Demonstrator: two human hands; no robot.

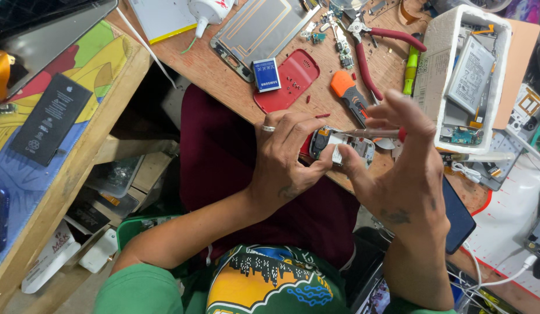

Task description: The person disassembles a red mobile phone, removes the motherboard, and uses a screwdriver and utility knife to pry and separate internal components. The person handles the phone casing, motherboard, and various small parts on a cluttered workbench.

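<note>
The left hand (pixel 284 157) gripped an opened small phone (pixel 341 145) by its edges at the tabletop (pixel 223 75) rim. The right hand (pixel 406 157) pinched a thin red-tipped screwdriver (pixel 374 133) onto it, other fingers spread. The phone looked light, rigid and fragile inside, best held by its sides. Beyond lay a red back cover (pixel 293 81), blue battery (pixel 266 74) and pliers (pixel 369 46).

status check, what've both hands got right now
Left hand grips opened phone. Right hand holds thin tool on it. Red back cover lies clear.
</note>
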